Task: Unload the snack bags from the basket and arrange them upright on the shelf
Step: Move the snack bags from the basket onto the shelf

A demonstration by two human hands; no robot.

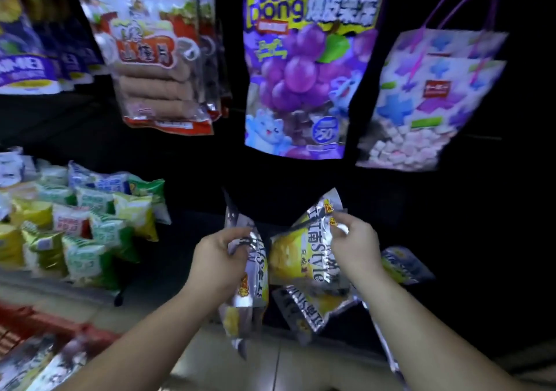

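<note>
Both hands hold silver-and-yellow snack bags in front of a dark shelf. My left hand (218, 258) grips one silver bag (251, 294) that hangs down on edge. My right hand (353, 246) pinches the top corner of a second silver bag (304, 246), tilted, with black lettering. A third bag of the same kind (307, 306) hangs below it; what holds it is hidden. Another such bag (404, 264) lies on the dark shelf to the right. The red basket (36, 321) sits at lower left with more silver bags (39, 363) in it.
Green, yellow and blue small snack packs (90, 225) fill the shelf on the left. Above hang a red hawthorn-roll bag (156, 59), a purple grape jelly bag (304, 68) and a patterned candy bag (427, 101). Pale floor tiles (270, 366) show below.
</note>
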